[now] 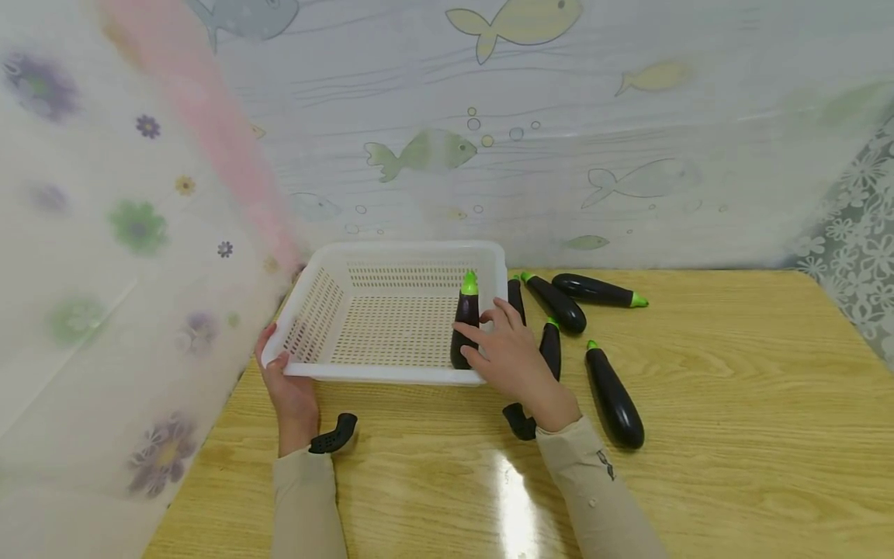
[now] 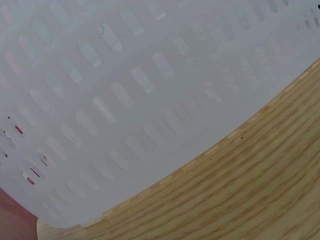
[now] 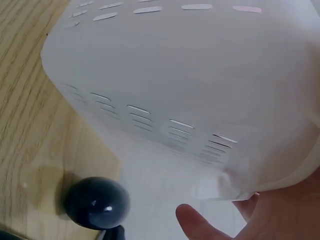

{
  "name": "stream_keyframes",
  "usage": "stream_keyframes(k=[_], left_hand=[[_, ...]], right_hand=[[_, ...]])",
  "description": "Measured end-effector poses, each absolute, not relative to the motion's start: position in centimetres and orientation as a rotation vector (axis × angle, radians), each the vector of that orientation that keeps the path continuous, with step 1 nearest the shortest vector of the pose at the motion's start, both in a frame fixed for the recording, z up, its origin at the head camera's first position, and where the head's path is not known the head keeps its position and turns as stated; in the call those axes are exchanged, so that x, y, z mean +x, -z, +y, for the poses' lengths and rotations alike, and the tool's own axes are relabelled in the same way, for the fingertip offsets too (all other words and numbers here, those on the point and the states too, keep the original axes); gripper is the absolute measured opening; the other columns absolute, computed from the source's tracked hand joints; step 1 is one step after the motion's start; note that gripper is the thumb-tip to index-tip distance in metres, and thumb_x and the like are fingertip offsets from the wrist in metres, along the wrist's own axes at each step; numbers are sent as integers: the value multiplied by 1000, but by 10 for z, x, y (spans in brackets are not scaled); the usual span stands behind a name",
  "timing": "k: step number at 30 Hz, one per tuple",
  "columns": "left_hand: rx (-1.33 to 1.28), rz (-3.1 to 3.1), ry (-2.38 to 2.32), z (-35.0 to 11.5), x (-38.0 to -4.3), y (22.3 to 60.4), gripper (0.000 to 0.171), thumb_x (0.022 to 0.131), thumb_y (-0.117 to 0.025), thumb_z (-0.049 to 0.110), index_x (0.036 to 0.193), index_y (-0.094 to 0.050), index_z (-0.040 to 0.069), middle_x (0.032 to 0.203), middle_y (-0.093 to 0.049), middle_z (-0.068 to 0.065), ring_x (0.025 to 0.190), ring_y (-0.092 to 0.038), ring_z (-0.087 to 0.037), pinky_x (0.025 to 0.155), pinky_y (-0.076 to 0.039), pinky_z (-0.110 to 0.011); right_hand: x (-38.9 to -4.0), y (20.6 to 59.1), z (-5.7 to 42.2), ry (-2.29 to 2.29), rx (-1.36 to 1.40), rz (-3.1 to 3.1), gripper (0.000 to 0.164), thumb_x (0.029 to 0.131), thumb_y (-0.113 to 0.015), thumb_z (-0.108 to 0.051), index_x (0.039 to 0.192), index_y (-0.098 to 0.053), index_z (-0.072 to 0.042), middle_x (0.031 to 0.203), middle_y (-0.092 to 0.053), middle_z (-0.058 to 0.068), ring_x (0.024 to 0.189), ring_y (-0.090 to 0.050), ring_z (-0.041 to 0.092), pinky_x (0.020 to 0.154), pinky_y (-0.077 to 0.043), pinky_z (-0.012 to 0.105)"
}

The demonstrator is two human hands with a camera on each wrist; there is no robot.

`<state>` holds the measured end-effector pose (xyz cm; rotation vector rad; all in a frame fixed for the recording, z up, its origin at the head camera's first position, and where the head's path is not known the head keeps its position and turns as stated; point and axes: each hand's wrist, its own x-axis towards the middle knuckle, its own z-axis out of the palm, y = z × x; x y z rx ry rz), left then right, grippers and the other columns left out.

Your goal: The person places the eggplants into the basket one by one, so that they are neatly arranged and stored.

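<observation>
A white plastic basket with slotted walls stands on the wooden table. My left hand grips its near left corner, thumb over the rim. The left wrist view shows the basket's slotted outer wall close up. One dark eggplant with a green stem end lies inside, along the right wall. My right hand reaches over the near right corner, fingers spread, with the forefinger across that eggplant. In the right wrist view a finger extends outside the basket, and the rim partly hides the others.
Several eggplants lie right of the basket: one at the back, one angled beside it, and a nearer one. Others sit close to the basket wall, partly behind my right hand. A patterned curtain hangs along the table's back.
</observation>
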<state>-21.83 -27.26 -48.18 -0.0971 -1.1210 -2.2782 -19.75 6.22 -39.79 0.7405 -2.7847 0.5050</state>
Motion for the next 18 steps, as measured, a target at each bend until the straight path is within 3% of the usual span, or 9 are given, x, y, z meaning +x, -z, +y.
stream_keyframes(k=[8, 18], left_hand=[[-72, -1136, 2274, -272, -217, 481, 48, 82, -39, 11, 130, -37, 11, 132, -35, -16, 118, -37, -34, 89, -37, -41], [-81, -1082, 2296, -260, -209, 461, 49, 81, -36, 8, 130, -36, 7, 130, -34, -18, 119, -31, -37, 92, -29, -45]], right_hand=[[-196, 396, 61, -534, 725, -2788, 33, 90, -47, -32, 122, -56, -26, 117, -47, 13, 128, -20, 33, 88, -36, 48], [-198, 398, 62, -652, 707, -2784, 29, 90, -48, -31, 115, -61, -24, 117, -45, 12, 129, -17, 32, 86, -37, 48]])
